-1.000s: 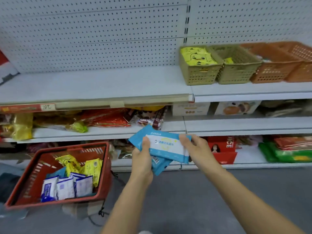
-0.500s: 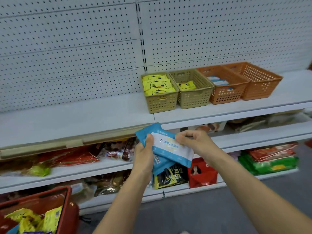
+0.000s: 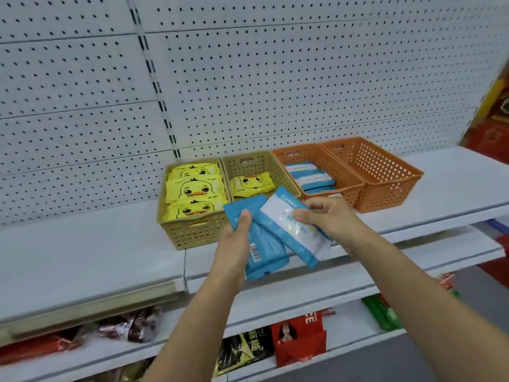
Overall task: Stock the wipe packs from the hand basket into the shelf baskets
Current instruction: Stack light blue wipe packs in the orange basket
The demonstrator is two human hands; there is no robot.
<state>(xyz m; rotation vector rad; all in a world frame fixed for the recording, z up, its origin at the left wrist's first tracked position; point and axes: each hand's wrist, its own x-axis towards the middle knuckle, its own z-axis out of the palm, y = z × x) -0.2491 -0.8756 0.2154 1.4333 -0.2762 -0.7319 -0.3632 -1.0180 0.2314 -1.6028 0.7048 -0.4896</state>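
Blue packs being held in front of shelf, below baskets. Lower pack being gripped by left hand, thumb on top. Upper pack being pinched by right hand. Orange basket being partly filled with blue packs.

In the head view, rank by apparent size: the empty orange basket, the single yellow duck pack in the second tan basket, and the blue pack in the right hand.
1. Empty orange basket, clearly largest.
2. Blue pack in the right hand, though it is nearer the camera.
3. Single yellow duck pack, smallest.
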